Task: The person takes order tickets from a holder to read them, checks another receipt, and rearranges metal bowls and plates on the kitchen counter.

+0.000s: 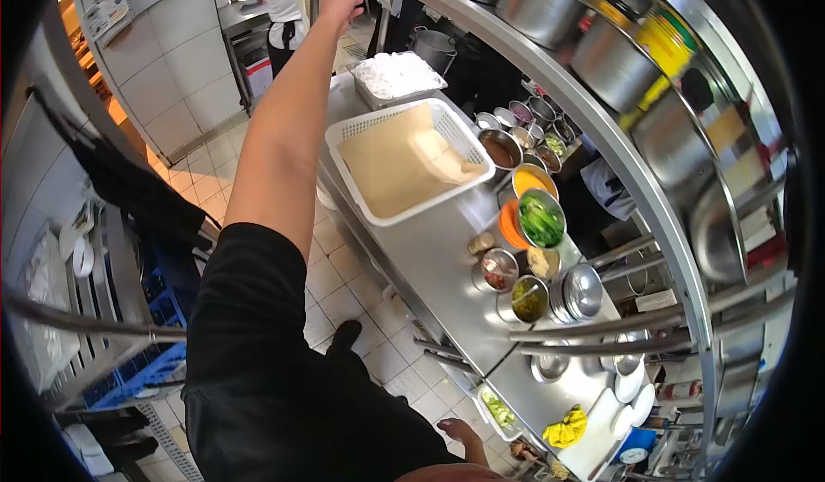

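Observation:
My left arm, in a black short sleeve, stretches to the top of the view. My left hand (341, 5) is beside an upright metal post near the end of the overhead shelf (524, 48). Its fingers are slightly bent and apart, with nothing visible in them. Low in the view, my right hand (460, 435) hangs near the counter's edge, loosely open, partly hidden by my body. The closest thing to it is a white container of cut greens (498, 409). On the steel counter (404, 263) stands a white perforated basket (391, 216) lined with brown paper.
A metal tray of white stuff (400, 76) stands behind the basket. Pots of sauces, green peppers (540, 218) and stacked metal bowls (577, 293) line the counter. A yellow cloth (565, 428) lies by a white board (599, 435). Another person (279, 5) stands at the back.

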`<move>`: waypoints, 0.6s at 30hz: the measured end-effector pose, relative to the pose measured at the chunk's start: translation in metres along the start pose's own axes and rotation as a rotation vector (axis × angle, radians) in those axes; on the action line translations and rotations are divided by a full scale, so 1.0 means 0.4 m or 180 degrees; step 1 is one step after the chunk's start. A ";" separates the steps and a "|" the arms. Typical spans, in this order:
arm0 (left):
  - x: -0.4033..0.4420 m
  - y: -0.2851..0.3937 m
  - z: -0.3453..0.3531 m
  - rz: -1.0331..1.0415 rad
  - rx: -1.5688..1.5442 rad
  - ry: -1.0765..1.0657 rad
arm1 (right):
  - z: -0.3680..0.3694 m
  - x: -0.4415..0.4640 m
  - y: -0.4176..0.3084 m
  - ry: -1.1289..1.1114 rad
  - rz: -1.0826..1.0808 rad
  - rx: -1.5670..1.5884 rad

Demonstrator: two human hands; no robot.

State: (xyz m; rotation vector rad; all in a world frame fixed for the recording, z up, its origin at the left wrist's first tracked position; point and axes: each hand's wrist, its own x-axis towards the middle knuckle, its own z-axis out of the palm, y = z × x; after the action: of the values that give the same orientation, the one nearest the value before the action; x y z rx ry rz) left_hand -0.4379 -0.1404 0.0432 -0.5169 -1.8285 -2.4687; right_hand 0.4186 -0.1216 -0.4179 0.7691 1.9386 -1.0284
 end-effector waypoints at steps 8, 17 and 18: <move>0.070 -0.102 -0.048 -0.0073 -0.0849 -0.1762 | -0.014 0.338 -0.131 -0.0312 -0.0622 -0.0377; -0.333 -0.222 -0.201 -0.0953 -0.0071 -0.1243 | -0.123 0.861 -0.056 0.1808 -0.0389 0.3716; -0.374 -0.244 -0.222 -0.1049 -0.0008 -0.1219 | -0.147 0.874 -0.080 0.2218 -0.0129 0.3570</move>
State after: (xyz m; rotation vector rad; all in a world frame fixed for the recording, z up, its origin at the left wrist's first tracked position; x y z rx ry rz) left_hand -0.3397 -0.2193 -0.1114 -0.7955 -2.2076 -2.7319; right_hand 0.1972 -0.0365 -0.6835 1.8923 1.7701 -2.1103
